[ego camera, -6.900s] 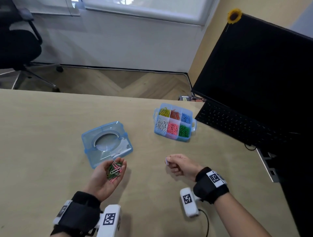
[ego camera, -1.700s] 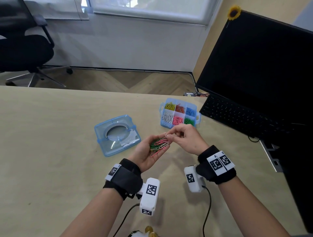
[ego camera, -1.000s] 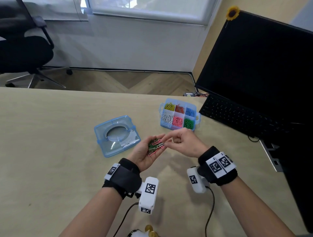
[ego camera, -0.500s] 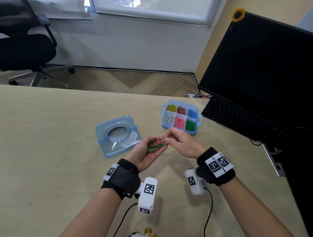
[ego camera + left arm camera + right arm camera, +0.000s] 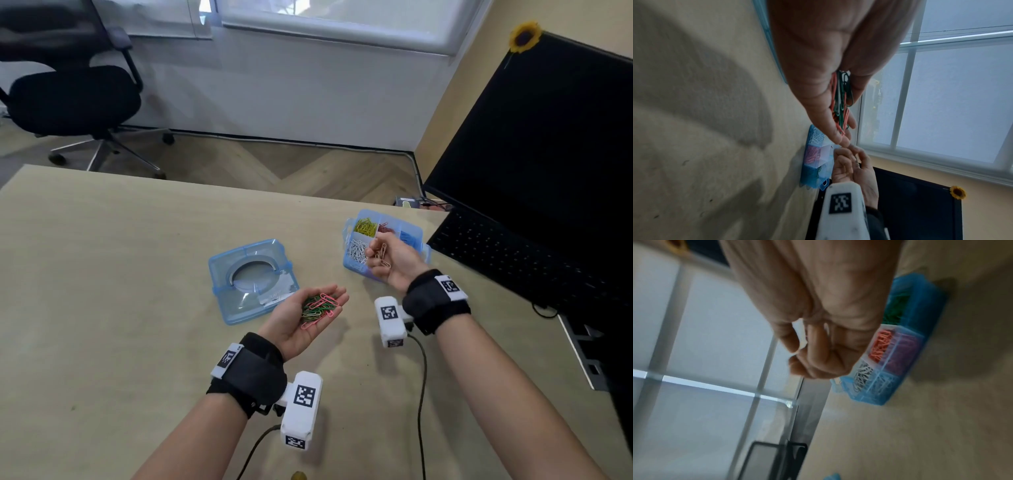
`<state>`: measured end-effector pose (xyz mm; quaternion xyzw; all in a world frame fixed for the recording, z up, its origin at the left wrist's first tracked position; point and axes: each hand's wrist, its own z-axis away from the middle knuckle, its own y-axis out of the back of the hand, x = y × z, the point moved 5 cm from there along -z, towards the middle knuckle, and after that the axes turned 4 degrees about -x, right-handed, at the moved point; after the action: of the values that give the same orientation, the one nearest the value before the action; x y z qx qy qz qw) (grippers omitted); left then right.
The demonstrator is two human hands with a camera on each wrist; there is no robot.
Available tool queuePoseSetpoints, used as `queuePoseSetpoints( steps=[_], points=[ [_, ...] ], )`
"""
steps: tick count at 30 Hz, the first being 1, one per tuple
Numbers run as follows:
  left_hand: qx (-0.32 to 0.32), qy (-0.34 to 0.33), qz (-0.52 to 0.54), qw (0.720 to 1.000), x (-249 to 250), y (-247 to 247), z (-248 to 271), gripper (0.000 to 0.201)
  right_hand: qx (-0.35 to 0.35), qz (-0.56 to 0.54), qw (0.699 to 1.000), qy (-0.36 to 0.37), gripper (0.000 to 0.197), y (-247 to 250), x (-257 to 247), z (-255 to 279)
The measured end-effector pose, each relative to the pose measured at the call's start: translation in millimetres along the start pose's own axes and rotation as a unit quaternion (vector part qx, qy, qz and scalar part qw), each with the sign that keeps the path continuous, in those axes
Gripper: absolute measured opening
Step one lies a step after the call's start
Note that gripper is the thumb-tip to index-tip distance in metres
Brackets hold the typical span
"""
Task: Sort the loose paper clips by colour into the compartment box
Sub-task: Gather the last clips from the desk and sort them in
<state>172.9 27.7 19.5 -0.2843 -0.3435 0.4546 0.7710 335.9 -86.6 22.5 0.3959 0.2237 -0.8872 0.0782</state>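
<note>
My left hand (image 5: 308, 315) lies palm up above the table, and a small heap of green and pink paper clips (image 5: 318, 307) rests in its cupped palm (image 5: 818, 73). The right hand (image 5: 397, 263) is curled and pinches a few pink paper clips (image 5: 381, 255) just above the near side of the blue compartment box (image 5: 406, 224). The yellow (image 5: 365, 226), red (image 5: 387, 226) and white (image 5: 356, 250) compartments show. In the head view my right hand hides the pink and green ones. In the right wrist view the box (image 5: 920, 340) lies just beyond the closed fingers (image 5: 818, 363).
The box's clear blue lid (image 5: 253, 281) lies on the table left of my left hand. A black keyboard (image 5: 513, 260) and a monitor (image 5: 548, 137) stand at the right, close behind the box. An office chair (image 5: 72, 99) stands beyond the table's far edge. Wrist-camera cables (image 5: 423, 377) trail near me.
My right hand has left the left palm and moved right and away to just above the box, carrying pink clips. The left hand stays palm up with the rest of the heap.
</note>
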Motion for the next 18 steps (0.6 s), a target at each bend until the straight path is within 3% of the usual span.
queuePoseSetpoints(
  steps=[5,8,11,15,18],
  points=[
    [0.007,-0.005,0.007,1.000,2.2,3.4,-4.4,0.029,0.118,0.106,0.987,-0.026,0.019,-2.7,-14.1,-31.6],
    [0.003,-0.005,0.013,1.000,2.3,3.4,-5.0,0.030,0.101,0.094,0.990,-0.040,0.044,-4.0,-25.1,-39.1],
    [-0.005,0.000,0.017,1.000,1.8,3.1,-5.7,0.031,0.068,0.089,0.993,-0.032,0.053,-2.8,-35.3,-29.1],
    [-0.018,0.003,0.032,0.999,0.2,2.3,-8.4,0.036,0.081,0.152,0.983,0.063,0.033,-6.1,-44.3,18.3],
    [-0.025,0.002,0.035,0.999,-2.8,-0.4,-9.7,0.039,0.035,0.286,0.950,0.120,0.016,-25.3,-28.6,59.0]
  ],
)
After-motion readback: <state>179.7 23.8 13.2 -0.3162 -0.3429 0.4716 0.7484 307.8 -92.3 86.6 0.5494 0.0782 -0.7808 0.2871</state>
